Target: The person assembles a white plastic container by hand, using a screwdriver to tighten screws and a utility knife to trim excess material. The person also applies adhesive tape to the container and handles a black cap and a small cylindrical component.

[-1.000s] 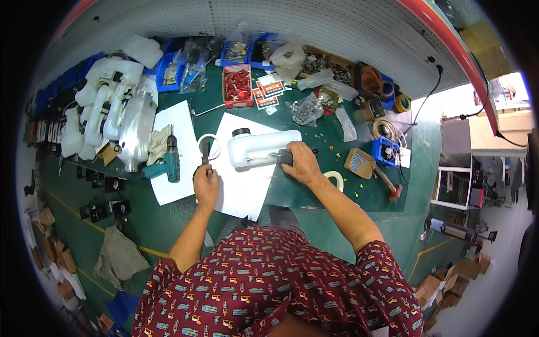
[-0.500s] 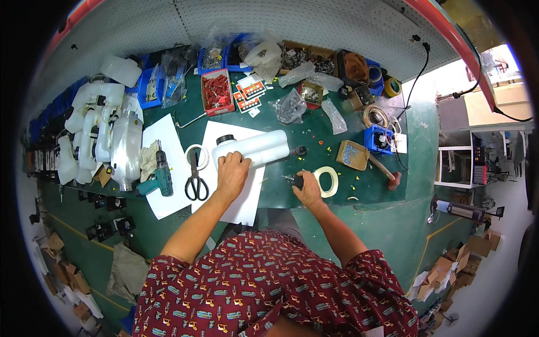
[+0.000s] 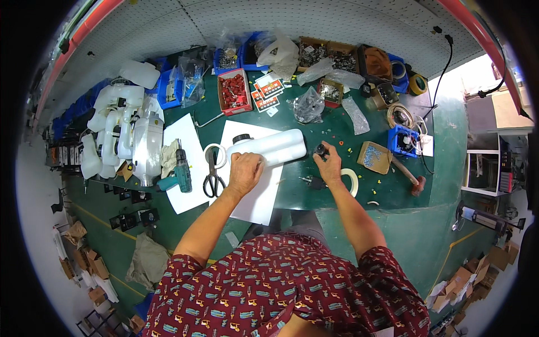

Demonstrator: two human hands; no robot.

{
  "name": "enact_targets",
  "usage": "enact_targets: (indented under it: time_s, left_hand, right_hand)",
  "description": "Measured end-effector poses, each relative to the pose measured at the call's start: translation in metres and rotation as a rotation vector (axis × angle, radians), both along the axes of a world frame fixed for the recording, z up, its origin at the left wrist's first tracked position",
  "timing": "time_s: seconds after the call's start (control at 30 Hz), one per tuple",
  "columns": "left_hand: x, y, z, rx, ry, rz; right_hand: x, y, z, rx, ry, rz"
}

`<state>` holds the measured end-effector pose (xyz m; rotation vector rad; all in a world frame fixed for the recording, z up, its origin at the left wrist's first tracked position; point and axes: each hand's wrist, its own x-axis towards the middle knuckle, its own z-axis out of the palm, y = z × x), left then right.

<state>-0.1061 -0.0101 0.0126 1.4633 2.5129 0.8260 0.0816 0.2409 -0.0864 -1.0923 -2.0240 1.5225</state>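
A white plastic bottle (image 3: 285,147) with a black cap (image 3: 242,138) lies on its side on white paper (image 3: 255,196). My left hand (image 3: 246,173) is closed on its near side, fingers curled. To the right, the fingers of my right hand (image 3: 329,163) are closed round a small dark cylindrical piece (image 3: 321,150), partly hidden, just beyond the bottle's end. A black tool with a thin metal tip (image 3: 314,182) lies on the green table close to my right wrist. Beside that wrist, partly behind it, is a roll of cream tape (image 3: 352,182).
Left of the bottle lie black scissors (image 3: 213,178), a white tape roll (image 3: 220,157) and a teal power drill (image 3: 182,171). White tanks (image 3: 147,149) crowd the far left. A hammer (image 3: 412,181), a blue bin (image 3: 402,140) and a box of blue parts (image 3: 374,157) stand right.
My right hand has let go of the black tool with the metal tip, moved away from me and taken hold of the small dark piece. The whole view has shifted slightly.
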Motion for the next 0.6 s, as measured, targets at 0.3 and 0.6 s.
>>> enact_targets:
  time_s: [0.3,0.6]
  left_hand:
    - [0.001,0.0,-0.002,0.045,0.009,-0.016]
    - [0.002,-0.002,-0.001,0.063,-0.003,-0.008]
  right_hand:
    - [-0.022,-0.046,0.104,0.517,0.071,0.489]
    - [-0.031,-0.056,0.1,0.553,-0.052,0.532]
